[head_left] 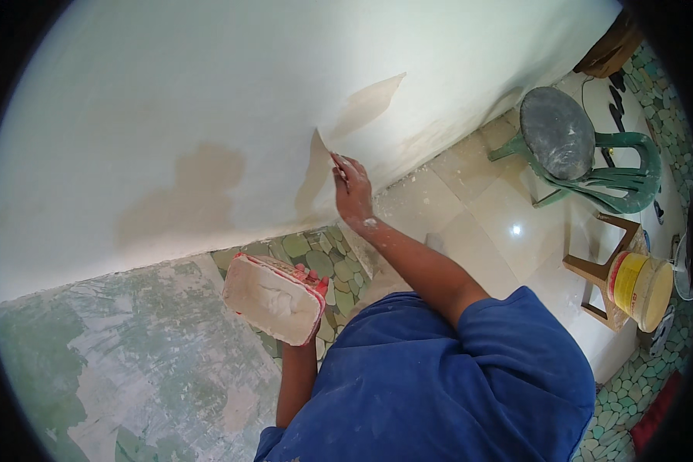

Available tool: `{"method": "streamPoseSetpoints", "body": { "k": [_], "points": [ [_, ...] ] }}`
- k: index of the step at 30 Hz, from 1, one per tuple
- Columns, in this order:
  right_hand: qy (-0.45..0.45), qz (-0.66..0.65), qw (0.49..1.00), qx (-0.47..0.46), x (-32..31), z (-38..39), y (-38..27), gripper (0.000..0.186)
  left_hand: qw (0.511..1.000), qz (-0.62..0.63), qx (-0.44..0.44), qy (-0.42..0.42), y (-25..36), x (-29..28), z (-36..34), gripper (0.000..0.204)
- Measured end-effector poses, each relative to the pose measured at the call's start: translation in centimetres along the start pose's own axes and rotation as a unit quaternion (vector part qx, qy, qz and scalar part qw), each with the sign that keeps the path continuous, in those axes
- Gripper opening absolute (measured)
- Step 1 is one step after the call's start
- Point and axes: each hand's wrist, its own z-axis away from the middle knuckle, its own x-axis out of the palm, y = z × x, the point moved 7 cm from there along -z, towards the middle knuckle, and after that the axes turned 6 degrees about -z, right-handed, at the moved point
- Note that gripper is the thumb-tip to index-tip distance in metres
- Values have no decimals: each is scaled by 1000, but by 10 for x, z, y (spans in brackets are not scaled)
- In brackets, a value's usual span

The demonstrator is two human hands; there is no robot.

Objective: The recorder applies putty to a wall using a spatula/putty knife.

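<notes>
My right hand [353, 189] is closed round a putty knife [323, 141], whose thin blade meets the white wall [285, 69]. Most of the knife's handle is hidden in the fingers. White smears mark the wrist. Lower and to the left, my left hand [313, 286] grips a rectangular tub [242, 304] by its side, the fingers curled round its red-marked edge. Inside the tilted tub lies white putty [277, 300]. Beside the blade are darker, sharp-edged shapes on the wall, at least one of them a shadow.
A green plastic chair [631, 173] with a dark round disc [558, 132] on it stands at the right. Nearer, a yellow-labelled bucket [627, 289] leans by a brown stool [593, 269]. White crumbs dot the floor tiles [446, 223] along the wall. A putty-streaked green surface [154, 362] spreads at lower left.
</notes>
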Motion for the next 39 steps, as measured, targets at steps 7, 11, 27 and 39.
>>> {"method": "streamPoseSetpoints", "body": {
  "k": [7,11,27,39],
  "points": [
    [112,-9,990,86,-91,-38,56,27,999,3,18,33,8,-15,12,54],
    [165,-32,984,64,-79,-61,49,26,999,-20,30,11,9,-8,18,54],
    [230,-31,969,88,-96,-76,23,28,998,-28,32,-45,23,2,18,48],
    [2,-57,998,15,-24,-9,-10,32,996,-77,38,19,25,7,15,50]
  ]
}}
